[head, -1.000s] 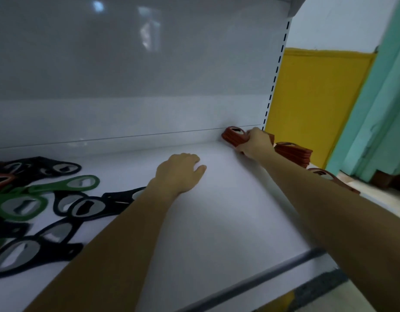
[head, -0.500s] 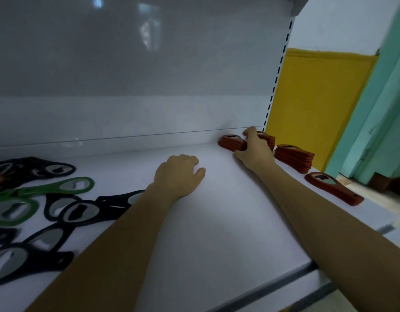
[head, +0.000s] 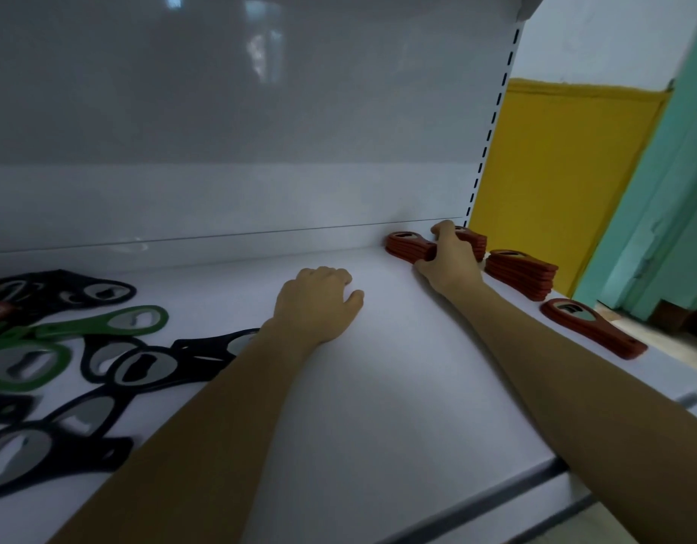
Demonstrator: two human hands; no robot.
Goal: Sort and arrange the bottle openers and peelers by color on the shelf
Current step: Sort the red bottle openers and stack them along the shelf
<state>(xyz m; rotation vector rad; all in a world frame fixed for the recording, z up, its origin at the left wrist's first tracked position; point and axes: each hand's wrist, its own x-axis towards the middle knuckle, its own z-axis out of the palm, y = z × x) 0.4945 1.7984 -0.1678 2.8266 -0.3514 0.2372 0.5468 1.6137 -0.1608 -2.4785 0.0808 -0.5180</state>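
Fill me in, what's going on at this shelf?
A person is sorting bottle openers by colour on a white shelf. The right hand grips the back red stack in the far right corner; a second red stack and a single red opener lie nearer the front. The left hand rests on the shelf, holding nothing. The black and green openers lie jumbled at the left.

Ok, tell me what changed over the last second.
The right hand lowered the red opener it held tilted up and laid it flat on the back corner stack, which it now grips. The left hand stayed resting on the shelf; the other red stack, the lone opener and the black and green pile did not move.
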